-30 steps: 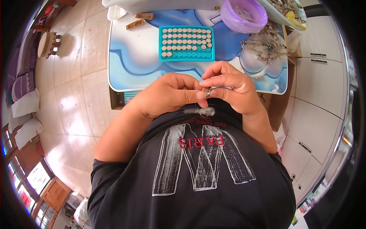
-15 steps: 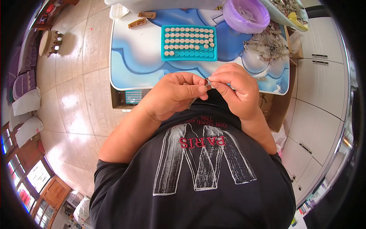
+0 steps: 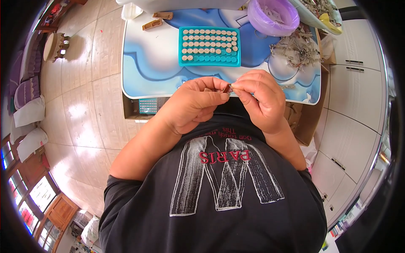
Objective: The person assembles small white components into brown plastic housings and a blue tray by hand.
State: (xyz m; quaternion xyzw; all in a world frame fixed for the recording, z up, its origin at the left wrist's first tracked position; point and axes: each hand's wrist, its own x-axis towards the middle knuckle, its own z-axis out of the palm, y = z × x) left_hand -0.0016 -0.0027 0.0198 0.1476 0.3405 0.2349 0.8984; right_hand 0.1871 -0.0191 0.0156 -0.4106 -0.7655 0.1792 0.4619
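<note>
Just off the near edge of the table, both of my hands meet in front of my shirt. My left hand is closed, its thumb and forefinger pinching a small brown piece. Against the other end of that piece, my right hand holds its thumb and fingertips pressed together; whatever lies between them is too small to make out. Beyond the hands lies a teal tray with rows of small round cream-coloured pieces. Several teal places in its nearest rows have no cream piece.
A purple-lined bowl stands at the far right, beside a heap of small clear and metallic parts. Two brown holders lie at the far left of the blue-and-white table. White cabinets rise on the right.
The brown piece shows more clearly between my fingertips now. Dangling bits under my left hand no longer show, and its lower fingers have curled in. The tray is unchanged.
</note>
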